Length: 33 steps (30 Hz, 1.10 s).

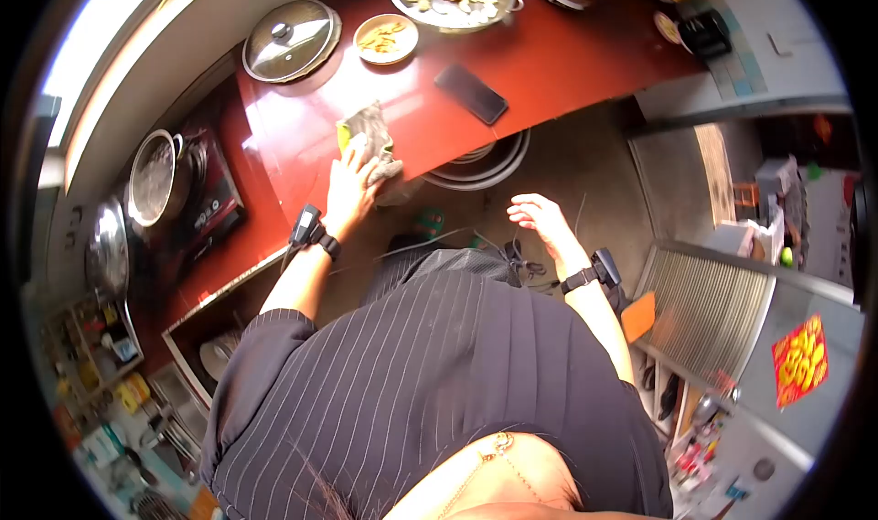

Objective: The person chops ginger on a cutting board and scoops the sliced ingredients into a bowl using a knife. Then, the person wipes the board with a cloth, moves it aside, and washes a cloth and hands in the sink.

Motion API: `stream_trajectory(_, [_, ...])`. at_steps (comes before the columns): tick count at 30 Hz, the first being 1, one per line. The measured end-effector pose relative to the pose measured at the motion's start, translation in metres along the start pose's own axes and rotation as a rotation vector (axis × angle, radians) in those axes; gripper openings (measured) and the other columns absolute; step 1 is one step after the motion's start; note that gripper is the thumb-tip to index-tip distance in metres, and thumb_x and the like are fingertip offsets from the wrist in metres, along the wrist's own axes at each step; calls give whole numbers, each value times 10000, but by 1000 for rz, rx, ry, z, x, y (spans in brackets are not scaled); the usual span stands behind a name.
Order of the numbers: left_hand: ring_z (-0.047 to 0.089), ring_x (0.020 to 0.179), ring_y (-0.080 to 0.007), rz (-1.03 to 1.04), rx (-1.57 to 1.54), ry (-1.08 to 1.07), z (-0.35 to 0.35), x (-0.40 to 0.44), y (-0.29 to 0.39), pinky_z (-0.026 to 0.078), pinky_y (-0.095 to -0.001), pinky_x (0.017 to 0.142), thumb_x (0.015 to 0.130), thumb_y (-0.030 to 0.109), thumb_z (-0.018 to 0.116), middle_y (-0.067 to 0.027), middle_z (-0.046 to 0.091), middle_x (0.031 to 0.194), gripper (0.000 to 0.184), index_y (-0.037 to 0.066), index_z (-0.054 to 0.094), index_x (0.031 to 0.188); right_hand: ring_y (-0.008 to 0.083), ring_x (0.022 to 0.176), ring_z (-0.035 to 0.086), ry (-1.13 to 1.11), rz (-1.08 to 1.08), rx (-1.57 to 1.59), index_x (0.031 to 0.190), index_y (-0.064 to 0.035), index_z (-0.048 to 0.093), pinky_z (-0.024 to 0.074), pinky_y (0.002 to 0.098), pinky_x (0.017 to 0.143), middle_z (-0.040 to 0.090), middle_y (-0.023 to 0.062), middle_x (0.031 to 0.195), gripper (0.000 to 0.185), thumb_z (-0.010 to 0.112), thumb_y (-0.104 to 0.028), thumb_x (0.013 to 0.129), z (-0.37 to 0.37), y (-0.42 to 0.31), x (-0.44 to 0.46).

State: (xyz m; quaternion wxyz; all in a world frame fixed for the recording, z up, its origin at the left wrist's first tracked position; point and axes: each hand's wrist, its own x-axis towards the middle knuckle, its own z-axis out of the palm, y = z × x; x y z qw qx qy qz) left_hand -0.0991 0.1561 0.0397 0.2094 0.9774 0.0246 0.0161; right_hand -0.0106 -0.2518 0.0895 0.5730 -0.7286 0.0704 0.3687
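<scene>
My left hand [350,183] reaches over the edge of the red tabletop [302,145], its fingers pressing a crumpled grey cloth [373,128] with a yellow-green patch against the surface. One end of the cloth hangs near the table's front edge. My right hand [546,225] hangs in the air in front of the table, fingers loosely bent and apart, with nothing in it. Both wrists wear dark straps with small devices. A black phone [471,94] lies on the table to the right of the cloth, and a bowl of yellowish food strips [388,56] stands behind it.
A glass pot lid [290,42] and a two-handled pan with food pieces [430,12] stand at the back. To the left are a pot [154,178] and a black cooktop [212,186]. Metal basins [485,174] sit below the table edge. Cables [439,241] hang near my body.
</scene>
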Motion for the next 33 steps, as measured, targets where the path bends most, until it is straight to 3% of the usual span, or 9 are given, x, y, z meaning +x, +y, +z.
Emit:
stream_trajectory(6, [465, 1328, -179, -381, -1480, -58, -62, -14, 119, 351, -330, 1125, 1023, 313, 554, -66, 532, 1439, 550, 26, 451, 1481, 224, 1179, 577, -388, -305, -226, 1457, -94, 454, 478, 377, 1009, 531, 143, 1374, 617, 681, -112, 884, 67, -51, 49])
stream_trajectory(9, [527, 1267, -199, -505, -1895, 2, -51, -27, 133, 438, -347, 1057, 961, 299, 654, -113, 569, 1376, 589, 48, 469, 1461, 154, 1081, 592, -707, -185, -184, 1271, -52, 581, 482, 321, 955, 635, 74, 1185, 390, 685, -134, 904, 92, -59, 73])
stream_trajectory(13, [564, 1177, -161, -704, -1546, 114, -65, -48, 135, 442, -327, 1035, 867, 268, 764, -86, 615, 1271, 585, 21, 540, 1348, 70, 832, 545, -736, -127, -225, 990, -46, 596, 477, 256, 776, 614, -1, 890, 142, 665, -154, 929, 108, -80, 62])
stream_trajectory(18, [628, 1061, -143, -805, -1123, 416, -34, -75, 114, 479, -304, 981, 951, 179, 625, -92, 682, 1139, 299, 4, 636, 1193, 112, 950, 534, -852, -194, -357, 1105, -51, 546, 466, 295, 861, 589, 43, 1008, 268, 682, -120, 884, 124, -78, 70])
stream_trajectory(23, [582, 1178, -198, -687, -1334, 771, -36, -75, 61, 415, -308, 1062, 957, 91, 472, -92, 642, 1236, 355, -10, 595, 1275, 219, 1136, 579, -646, -435, -537, 1264, -60, 538, 449, 364, 1022, 617, 129, 1192, 436, 686, -89, 855, 141, -119, 91])
stream_trajectory(25, [562, 1175, -221, -782, -889, 924, -21, -73, 25, 442, -341, 1026, 971, 163, 531, -123, 616, 1217, 420, -16, 517, 1350, 275, 1194, 554, -450, -688, -652, 1285, -46, 533, 429, 388, 1052, 582, 171, 1248, 481, 711, -134, 846, 154, -140, 97])
stream_trajectory(29, [496, 1175, -425, -822, 105, 717, -26, -75, -17, 405, -511, 1035, 915, 291, 626, -285, 504, 1306, 655, -85, 415, 1408, 370, 1183, 513, -154, -1098, -981, 1287, -26, 533, 424, 441, 1032, 553, 201, 1236, 551, 756, -176, 806, 130, -139, 115])
stream_trajectory(31, [446, 1303, -401, -804, -223, 503, -9, -70, -33, 380, -519, 1068, 908, 338, 660, -266, 481, 1393, 648, 17, 450, 1431, 359, 1183, 500, 63, -973, -1042, 1299, -32, 515, 436, 463, 1000, 536, 194, 1260, 581, 771, -160, 794, 107, -128, 125])
stream_trajectory(33, [342, 1401, -423, -621, 167, 400, 12, -70, -35, 291, -502, 1168, 889, 412, 704, -196, 384, 1524, 740, 55, 417, 1470, 391, 1227, 458, 294, -770, -1127, 1362, -60, 459, 434, 495, 1008, 479, 148, 1352, 653, 777, -182, 806, 88, -117, 131])
